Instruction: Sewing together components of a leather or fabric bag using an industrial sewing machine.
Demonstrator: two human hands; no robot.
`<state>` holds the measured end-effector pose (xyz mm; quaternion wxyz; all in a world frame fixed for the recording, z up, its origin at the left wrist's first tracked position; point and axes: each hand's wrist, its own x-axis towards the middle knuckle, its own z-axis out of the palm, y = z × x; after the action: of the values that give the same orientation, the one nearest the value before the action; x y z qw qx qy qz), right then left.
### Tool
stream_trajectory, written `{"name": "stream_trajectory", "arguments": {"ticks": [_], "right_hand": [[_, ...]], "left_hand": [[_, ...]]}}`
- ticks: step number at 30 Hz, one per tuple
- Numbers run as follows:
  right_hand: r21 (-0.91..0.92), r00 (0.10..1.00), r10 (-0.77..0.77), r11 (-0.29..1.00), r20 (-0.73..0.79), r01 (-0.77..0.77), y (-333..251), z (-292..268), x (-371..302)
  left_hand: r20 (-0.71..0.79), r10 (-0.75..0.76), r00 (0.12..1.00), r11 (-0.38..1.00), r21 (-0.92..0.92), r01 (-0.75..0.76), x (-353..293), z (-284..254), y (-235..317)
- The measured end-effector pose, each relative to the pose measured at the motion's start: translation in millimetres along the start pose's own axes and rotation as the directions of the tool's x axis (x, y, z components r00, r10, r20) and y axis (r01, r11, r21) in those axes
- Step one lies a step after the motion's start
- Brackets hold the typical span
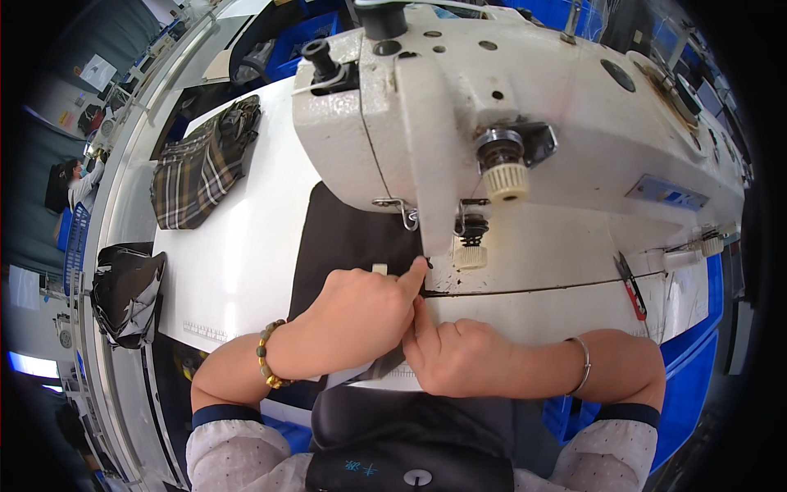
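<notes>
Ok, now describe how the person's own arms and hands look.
Both are gloveless. Above the left hand sits a beaded bracelet in greens, browns and gold; above the right hand, a thin silver-coloured bangle. The pale sleeves carry small dark dots and end in dark navy cuffs.

it's a sewing workshop, with a bulky off-white metal sewing machine [566, 123] looming over a smooth white tabletop [234, 279], dark plaid cloth [201, 172] lying there, and a white-sleeved person [82, 187] farther back!

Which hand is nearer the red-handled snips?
Right. The right hand is left of the red-handled snips; the left hand is farther left, over the dark fabric.
</notes>
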<state>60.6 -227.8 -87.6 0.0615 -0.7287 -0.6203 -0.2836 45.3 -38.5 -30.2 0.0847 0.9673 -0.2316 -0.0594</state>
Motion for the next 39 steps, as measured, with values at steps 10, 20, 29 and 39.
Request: {"name": "stream_trajectory", "arguments": {"ticks": [10,20,29,39], "right_hand": [[0.027,0.999,0.034,0.999,0.041,-0.036,10.9,3.8,2.2],[0.05,1.0,-0.022,0.998,-0.003,0.022,1.0,-6.1,0.9],[0.072,1.0,-0.01,0.997,0.013,0.009,1.3,-2.6,0.6],[0.031,0.993,0.101,0.994,0.061,-0.103,19.4,12.7,5.0]], "left_hand": [[-0.047,-0.021,0.999,0.996,-0.088,0.016,0.7,-5.6,-9.3],[0.014,0.016,1.0,0.998,-0.068,-0.015,-13.0,-7.2,3.8],[-0.036,0.006,0.999,0.999,-0.033,-0.007,-5.6,-0.3,0.4],[-0.226,-0.042,0.973,0.999,-0.021,0.038,16.8,10.2,-21.9]]}}
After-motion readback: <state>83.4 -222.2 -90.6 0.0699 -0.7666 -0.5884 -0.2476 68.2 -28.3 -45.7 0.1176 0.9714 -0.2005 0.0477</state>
